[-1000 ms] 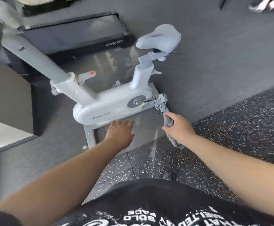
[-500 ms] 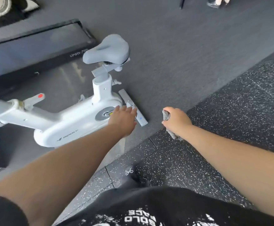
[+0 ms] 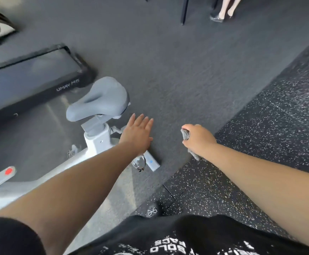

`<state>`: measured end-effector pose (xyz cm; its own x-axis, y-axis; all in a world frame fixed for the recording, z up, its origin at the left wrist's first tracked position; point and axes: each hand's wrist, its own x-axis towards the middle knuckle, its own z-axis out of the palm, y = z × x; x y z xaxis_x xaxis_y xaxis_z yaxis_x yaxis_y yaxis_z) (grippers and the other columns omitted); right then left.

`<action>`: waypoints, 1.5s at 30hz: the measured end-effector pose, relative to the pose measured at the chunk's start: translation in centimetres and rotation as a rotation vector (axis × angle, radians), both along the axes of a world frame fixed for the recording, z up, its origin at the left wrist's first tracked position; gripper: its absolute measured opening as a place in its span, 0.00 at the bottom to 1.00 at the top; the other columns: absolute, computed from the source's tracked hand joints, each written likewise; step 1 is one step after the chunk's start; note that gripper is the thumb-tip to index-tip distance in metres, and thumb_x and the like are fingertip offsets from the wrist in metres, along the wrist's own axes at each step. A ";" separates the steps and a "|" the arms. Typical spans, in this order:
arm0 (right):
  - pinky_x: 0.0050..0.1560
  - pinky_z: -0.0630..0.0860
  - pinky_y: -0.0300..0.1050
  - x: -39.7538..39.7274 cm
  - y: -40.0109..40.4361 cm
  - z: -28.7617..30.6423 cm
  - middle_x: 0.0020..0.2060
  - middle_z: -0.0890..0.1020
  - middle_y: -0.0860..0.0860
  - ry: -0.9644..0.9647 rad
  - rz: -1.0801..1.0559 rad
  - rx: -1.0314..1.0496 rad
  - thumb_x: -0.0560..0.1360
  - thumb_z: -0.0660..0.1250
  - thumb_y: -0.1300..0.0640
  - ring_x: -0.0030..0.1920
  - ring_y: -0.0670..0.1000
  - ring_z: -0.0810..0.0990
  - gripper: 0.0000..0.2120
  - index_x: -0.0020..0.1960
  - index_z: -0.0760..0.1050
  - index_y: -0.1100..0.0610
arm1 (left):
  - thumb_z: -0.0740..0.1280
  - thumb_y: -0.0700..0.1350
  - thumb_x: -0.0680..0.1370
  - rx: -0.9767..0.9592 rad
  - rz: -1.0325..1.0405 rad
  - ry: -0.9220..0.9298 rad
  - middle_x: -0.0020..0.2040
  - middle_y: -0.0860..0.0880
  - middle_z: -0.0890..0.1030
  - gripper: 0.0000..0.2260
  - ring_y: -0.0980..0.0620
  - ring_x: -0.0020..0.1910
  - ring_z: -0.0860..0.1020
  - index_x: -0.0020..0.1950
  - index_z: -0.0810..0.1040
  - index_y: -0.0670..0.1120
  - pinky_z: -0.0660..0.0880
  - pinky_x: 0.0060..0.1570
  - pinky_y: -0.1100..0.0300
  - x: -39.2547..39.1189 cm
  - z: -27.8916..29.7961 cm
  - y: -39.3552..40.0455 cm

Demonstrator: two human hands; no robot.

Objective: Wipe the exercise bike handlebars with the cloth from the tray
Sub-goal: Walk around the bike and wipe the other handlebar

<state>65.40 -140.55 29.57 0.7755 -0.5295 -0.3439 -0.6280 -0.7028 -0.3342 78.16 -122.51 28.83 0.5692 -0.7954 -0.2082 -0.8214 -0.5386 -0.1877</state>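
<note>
A white exercise bike stands at the left, its grey saddle up and its handlebars out of view. My right hand grips a bunched grey cloth, which hangs out below my wrist. My left hand is stretched out flat with straight fingers just right of the saddle post, holding nothing. The bike's rear foot bar and a pedal show under my left forearm. No tray is in view.
A black treadmill deck lies behind the bike at the left. Speckled rubber tiles cover the floor at the right, dark carpet the middle. Another person's feet and a chair leg are at the top.
The view has swung right, so the bike slid left and its front part left the picture. Both hands rose in the frame; my left hand spread flat beside the saddle post.
</note>
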 end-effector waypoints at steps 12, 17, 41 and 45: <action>0.46 0.75 0.48 11.9 -12.2 0.5 0.59 0.73 0.55 -0.038 0.111 -0.008 0.74 0.66 0.57 0.48 0.57 0.78 0.22 0.67 0.69 0.48 | 0.48 0.54 0.82 0.058 0.023 -0.138 0.78 0.45 0.54 0.29 0.44 0.78 0.47 0.78 0.45 0.42 0.34 0.72 0.47 11.7 1.5 -10.3; 0.42 0.73 0.47 17.5 -18.4 0.6 0.57 0.72 0.54 -0.055 0.227 0.010 0.75 0.65 0.57 0.46 0.55 0.77 0.21 0.67 0.69 0.47 | 0.48 0.55 0.82 0.062 0.180 -0.120 0.78 0.46 0.54 0.28 0.45 0.78 0.47 0.78 0.44 0.44 0.37 0.73 0.46 15.4 0.9 -15.7; 0.51 0.75 0.50 50.3 -22.8 -0.2 0.62 0.73 0.54 -0.077 0.666 0.075 0.75 0.66 0.55 0.55 0.57 0.76 0.23 0.69 0.68 0.47 | 0.49 0.57 0.81 -0.075 0.859 -0.057 0.71 0.46 0.70 0.28 0.45 0.74 0.60 0.78 0.50 0.46 0.46 0.75 0.46 42.2 3.1 -15.4; 0.52 0.75 0.49 56.5 -21.3 0.1 0.61 0.73 0.54 -0.094 0.695 0.079 0.75 0.66 0.55 0.55 0.56 0.77 0.24 0.70 0.67 0.47 | 0.47 0.58 0.81 -0.072 0.931 -0.023 0.68 0.46 0.74 0.27 0.45 0.73 0.63 0.77 0.51 0.46 0.46 0.75 0.45 47.4 3.2 -14.0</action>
<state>121.85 -161.83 29.67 0.9532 0.1234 -0.2761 -0.0082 -0.9022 -0.4313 125.52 -136.52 32.05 0.9873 -0.0276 -0.1567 -0.0498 -0.9890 -0.1393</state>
